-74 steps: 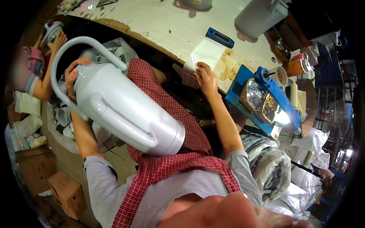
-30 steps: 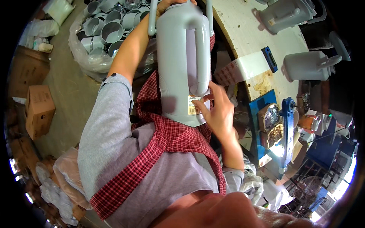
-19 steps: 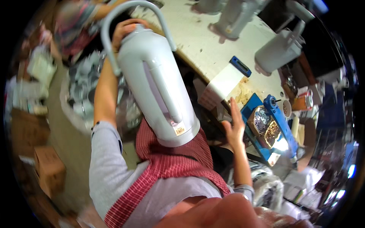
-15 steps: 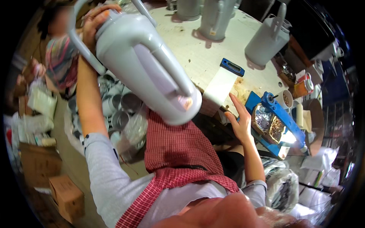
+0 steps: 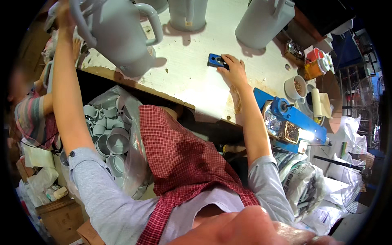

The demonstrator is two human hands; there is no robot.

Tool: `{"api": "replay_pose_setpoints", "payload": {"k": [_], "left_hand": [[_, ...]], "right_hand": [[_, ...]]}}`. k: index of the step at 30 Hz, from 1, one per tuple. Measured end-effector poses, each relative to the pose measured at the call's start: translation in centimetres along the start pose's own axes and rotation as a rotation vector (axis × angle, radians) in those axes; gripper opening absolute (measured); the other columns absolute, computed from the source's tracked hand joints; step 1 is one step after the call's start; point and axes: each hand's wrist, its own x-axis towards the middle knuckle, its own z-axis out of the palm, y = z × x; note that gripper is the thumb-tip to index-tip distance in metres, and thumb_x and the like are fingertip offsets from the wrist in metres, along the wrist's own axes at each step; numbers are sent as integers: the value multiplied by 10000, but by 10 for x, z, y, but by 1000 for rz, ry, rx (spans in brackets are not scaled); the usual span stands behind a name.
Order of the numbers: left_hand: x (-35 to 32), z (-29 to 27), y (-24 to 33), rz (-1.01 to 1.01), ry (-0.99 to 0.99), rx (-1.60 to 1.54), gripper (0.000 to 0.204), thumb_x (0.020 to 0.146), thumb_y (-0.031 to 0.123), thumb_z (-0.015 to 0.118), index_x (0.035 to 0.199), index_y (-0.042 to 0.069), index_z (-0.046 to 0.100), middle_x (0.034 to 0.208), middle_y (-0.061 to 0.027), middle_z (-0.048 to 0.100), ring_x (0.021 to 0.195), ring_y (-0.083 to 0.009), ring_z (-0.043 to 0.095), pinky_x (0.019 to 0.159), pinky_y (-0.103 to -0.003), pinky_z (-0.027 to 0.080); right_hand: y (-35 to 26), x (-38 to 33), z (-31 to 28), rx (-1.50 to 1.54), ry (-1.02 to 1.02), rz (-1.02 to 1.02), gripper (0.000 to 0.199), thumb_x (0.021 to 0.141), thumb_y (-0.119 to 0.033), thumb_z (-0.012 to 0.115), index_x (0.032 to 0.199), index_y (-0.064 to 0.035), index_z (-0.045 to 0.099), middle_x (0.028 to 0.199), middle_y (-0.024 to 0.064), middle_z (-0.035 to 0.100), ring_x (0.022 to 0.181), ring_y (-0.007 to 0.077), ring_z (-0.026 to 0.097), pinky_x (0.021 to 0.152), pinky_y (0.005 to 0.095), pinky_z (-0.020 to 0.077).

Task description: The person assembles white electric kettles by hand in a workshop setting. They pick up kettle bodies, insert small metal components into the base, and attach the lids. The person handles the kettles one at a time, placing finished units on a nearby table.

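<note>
Starting with the left hand: I had it up at the top end of a pale grey vacuum flask, but it was so smeared I couldn't tell how tightly the fingers were closed. The flask was over the near left part of the worktable, base close to the near edge; couldn't see if it actually touched down. My right hand had its thumb and fingers gripped on the right end of a blue block, mid-table, with a white strip running from there to the near edge. Two more grey flasks stood farther back, one by the far edge, one toward the far right corner. A blue bench tool sat by the near right corner.
</note>
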Motion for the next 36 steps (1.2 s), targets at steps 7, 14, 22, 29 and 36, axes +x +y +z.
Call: {"api": "replay_pose_setpoints", "payload": {"k": [7, 14, 22, 29, 36], "left_hand": [[-213, 122, 132, 476, -841, -475, 709, 880, 534, 597, 1427, 106, 452, 1509, -158, 392, 1443, -257, 314, 1152, -473, 323], [-295, 173, 127, 359, -1088, -261, 543, 897, 442, 608, 1363, 173, 542, 1489, -76, 422, 1408, -236, 352, 1165, -463, 264], [-246, 93, 175, -92, -1076, -555, 272, 836, 268, 727, 1032, 80, 722, 1001, -86, 709, 1084, -247, 636, 956, -385, 476], [-319, 1, 246, -273, -567, -976, 350, 780, 251, 792, 1084, 103, 701, 1115, -65, 709, 1139, -257, 616, 990, -386, 454], [-311, -10, 262, -521, -661, -1009, 237, 852, 139, 726, 1048, 8, 702, 1010, -119, 717, 856, -184, 686, 761, -324, 540]], "right_hand": [[10, -2, 9, 8, 50, -66, 462, 772, -214, 742, 1217, -126, 656, 1250, 59, 621, 1167, 259, 547, 1008, 461, 360], [31, 5, -8, -198, 229, 185, 464, 786, -247, 750, 1217, -107, 648, 1222, 78, 628, 1194, 265, 546, 1042, 467, 356], [-93, -121, -102, 157, 39, -168, 293, 784, -202, 777, 1037, -72, 704, 958, 117, 716, 914, 292, 679, 980, 430, 468], [-174, -186, -178, 492, 122, -532, 180, 709, 19, 702, 882, -26, 681, 854, 118, 684, 796, 317, 693, 690, 376, 574], [-215, -120, -196, 912, 334, -91, 153, 846, -55, 658, 994, -16, 672, 794, 33, 642, 689, 117, 579, 624, 247, 463]]}}
